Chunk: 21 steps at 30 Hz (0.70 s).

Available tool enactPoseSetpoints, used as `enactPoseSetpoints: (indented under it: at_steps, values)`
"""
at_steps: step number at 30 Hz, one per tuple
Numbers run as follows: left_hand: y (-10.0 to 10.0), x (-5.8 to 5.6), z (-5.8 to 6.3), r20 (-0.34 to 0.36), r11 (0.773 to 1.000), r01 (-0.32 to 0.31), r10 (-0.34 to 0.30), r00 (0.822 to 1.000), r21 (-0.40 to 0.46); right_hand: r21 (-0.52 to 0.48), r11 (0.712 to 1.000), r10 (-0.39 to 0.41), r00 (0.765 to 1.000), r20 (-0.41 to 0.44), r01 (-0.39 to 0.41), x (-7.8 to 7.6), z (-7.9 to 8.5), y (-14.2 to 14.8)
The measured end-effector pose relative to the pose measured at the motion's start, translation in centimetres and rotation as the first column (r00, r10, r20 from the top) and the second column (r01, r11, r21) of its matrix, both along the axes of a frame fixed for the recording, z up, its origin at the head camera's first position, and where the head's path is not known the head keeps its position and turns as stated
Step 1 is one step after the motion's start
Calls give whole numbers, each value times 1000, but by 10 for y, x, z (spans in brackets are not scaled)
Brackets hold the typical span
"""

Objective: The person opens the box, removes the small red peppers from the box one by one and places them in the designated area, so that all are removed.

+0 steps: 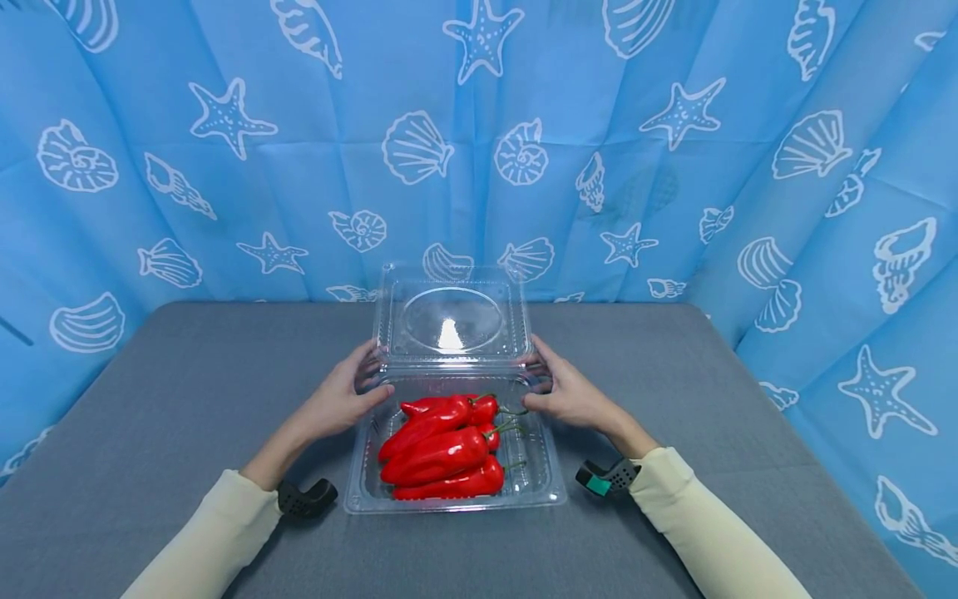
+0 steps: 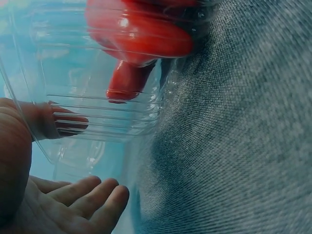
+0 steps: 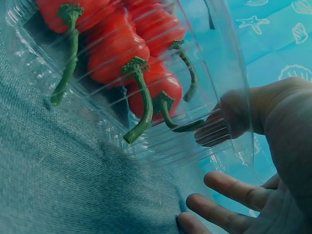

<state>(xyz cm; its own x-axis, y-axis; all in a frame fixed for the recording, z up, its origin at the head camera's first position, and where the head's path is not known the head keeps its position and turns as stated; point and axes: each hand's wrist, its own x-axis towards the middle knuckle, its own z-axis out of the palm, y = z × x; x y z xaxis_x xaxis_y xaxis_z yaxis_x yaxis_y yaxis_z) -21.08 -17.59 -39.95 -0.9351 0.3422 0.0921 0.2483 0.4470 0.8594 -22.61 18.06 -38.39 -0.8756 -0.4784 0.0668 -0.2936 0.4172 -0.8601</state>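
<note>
I have the left hand (image 1: 343,399) and right hand (image 1: 567,398) straddling the far corners of the clear tray (image 1: 539,481), thumbs inside its walls, other fingers outside, straight and spread, pinching nothing I can make out; presumably this steadies it with the lid (image 1: 452,320) open beyond; the red peppers (image 1: 437,456) lie inside, stems rightward, roughly midway between the side edges of the table (image 1: 217,391).

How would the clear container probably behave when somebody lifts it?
The clear container probably flexes, as its plastic looks thin. Its open lid may swing, seemingly hinged behind. The red peppers could slide, having room beside them.
</note>
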Motion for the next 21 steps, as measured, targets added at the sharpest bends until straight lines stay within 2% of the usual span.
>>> enactPoseSetpoints:
  at_steps: [6, 13, 21]
  values:
    - [0, 1, 1, 18, 1000, 10, -10, 1000, 0, 25, 999, -26, 1000, 17, 26, -1, -2, 0]
    - [1, 0, 2, 77, 1000, -11, 13, 997, -19, 26, 999, -34, 999, 24, 33, -1, -4, 2]
    - [0, 0, -1, 76, 999, -17, 19, 997, -32, 69, 996, -53, 998, 18, 51, -1, -5, 3]
